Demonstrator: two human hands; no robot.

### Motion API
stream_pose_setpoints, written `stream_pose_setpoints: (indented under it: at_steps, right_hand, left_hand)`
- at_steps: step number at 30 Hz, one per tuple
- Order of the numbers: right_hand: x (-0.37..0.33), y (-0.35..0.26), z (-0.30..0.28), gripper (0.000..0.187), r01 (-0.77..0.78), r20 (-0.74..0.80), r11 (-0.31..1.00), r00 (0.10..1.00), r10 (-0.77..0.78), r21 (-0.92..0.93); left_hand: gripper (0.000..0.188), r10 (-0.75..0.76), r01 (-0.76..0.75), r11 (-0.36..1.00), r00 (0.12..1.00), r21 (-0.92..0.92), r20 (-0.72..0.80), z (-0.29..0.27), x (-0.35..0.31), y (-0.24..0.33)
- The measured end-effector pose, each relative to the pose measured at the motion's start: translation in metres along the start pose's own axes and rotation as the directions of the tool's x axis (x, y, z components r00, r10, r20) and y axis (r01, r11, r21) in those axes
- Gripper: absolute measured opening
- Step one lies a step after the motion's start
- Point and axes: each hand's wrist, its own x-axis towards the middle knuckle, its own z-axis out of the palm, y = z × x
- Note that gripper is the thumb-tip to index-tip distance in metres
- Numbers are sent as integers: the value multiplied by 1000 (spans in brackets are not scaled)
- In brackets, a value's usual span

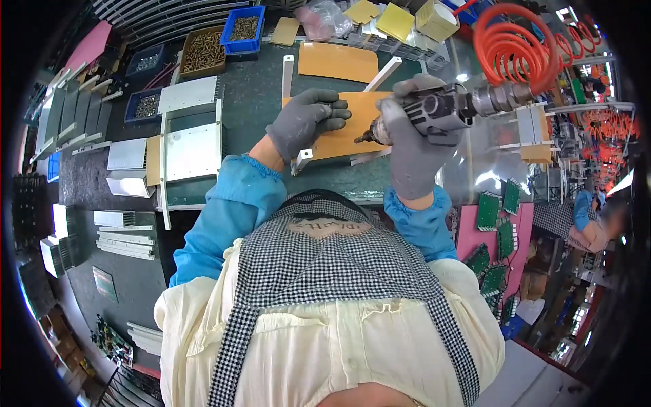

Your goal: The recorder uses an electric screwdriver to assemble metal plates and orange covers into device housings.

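Observation:
My right hand (415, 152), in a grey glove, is wrapped round a dark air-powered screwdriver (437, 112). Its bit points left and down, just above an orange-brown panel (349, 132). My left hand (305, 125), also gloved, lies over the panel's left part with fingers curled together; whatever they may hold is hidden. White rails stick out around the panel: one rail (287, 76) at the upper left, another (384, 73) at the upper right, and a rail end (303, 157) below my left hand. A second orange-brown panel (338, 62) lies just beyond.
Screws fill a blue bin (243, 30) and a cardboard box (203, 51) at the back left. A white railed frame (193, 150) lies left. The red coiled hose (512, 47) hangs right. Green circuit boards (488, 210) rest on a pink mat; another person (588, 227) is far right.

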Motion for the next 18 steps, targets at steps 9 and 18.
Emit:
stream_pose_setpoints:
  at_steps: [9,18]
  right_hand:
    - [-1,5,1,40,66,49,998,997,-66,-13]
    - [-1,6,4,44,3,83,1000,997,-2,-7]
  left_hand:
    - [37,-3,4,995,1000,97,-8,2,2,0]
    - [30,40,-41,998,999,43,33,-2,3,-4]
